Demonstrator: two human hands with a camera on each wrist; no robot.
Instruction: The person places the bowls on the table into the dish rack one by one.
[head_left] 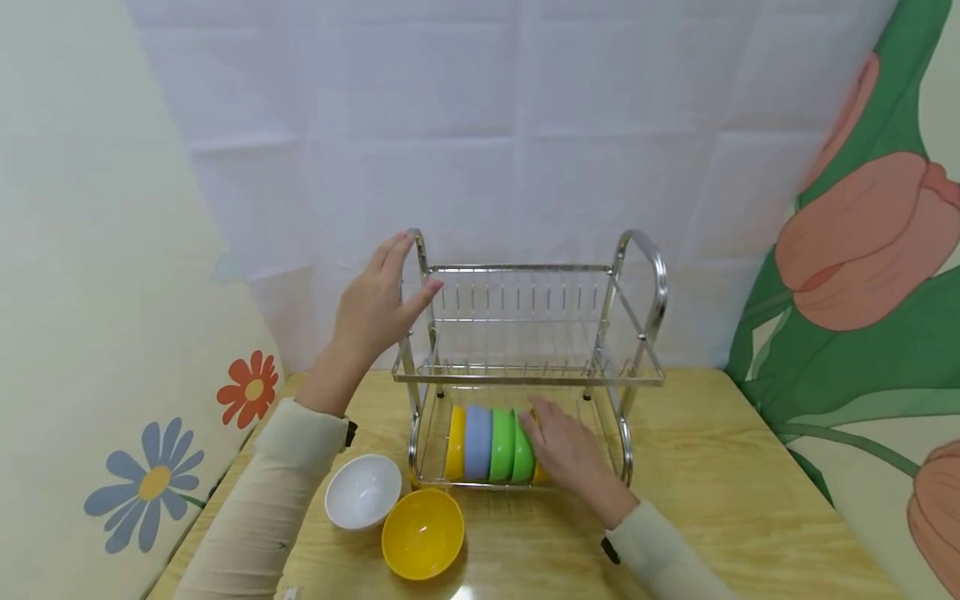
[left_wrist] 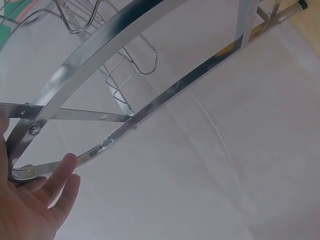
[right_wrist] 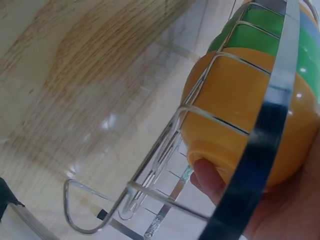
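A two-tier metal dish rack [head_left: 525, 381] stands on the table. My left hand [head_left: 378, 304] touches its upper left handle, fingers fairly straight and thumb spread; the left wrist view shows the curved bar [left_wrist: 90, 55] meeting that hand [left_wrist: 35, 210]. On the lower tier, bowls stand on edge in a row: yellow [head_left: 455, 446], lavender-blue [head_left: 477, 443], two green [head_left: 502, 446], then another yellow bowl [right_wrist: 230, 95] at the right end. My right hand [head_left: 566, 446] holds this last one, a fingertip [right_wrist: 207, 177] curled at its foot.
A white bowl [head_left: 363, 492] and a yellow bowl [head_left: 422, 535] lie mouth up on the wooden table [head_left: 697, 500], in front of the rack's left side. A white cloth [head_left: 465, 150] hangs behind the rack. Painted walls flank the table.
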